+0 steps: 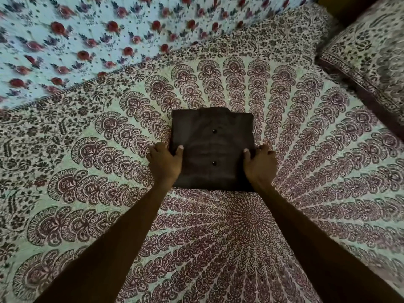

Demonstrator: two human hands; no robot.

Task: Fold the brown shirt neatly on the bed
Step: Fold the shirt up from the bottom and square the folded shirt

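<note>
The brown shirt (212,147) lies folded into a compact rectangle in the middle of the bed (306,171), button side up, with two dark buttons showing. My left hand (165,164) grips its left edge, thumb on top and fingers tucked at the side. My right hand (260,166) holds the right edge the same way. Both forearms reach in from the bottom of the view. The shirt's near corners are hidden under my hands.
The bedsheet has a maroon mandala print. A pillow (367,53) in matching print lies at the upper right. A blue floral cloth (87,36) with red roses covers the far left side.
</note>
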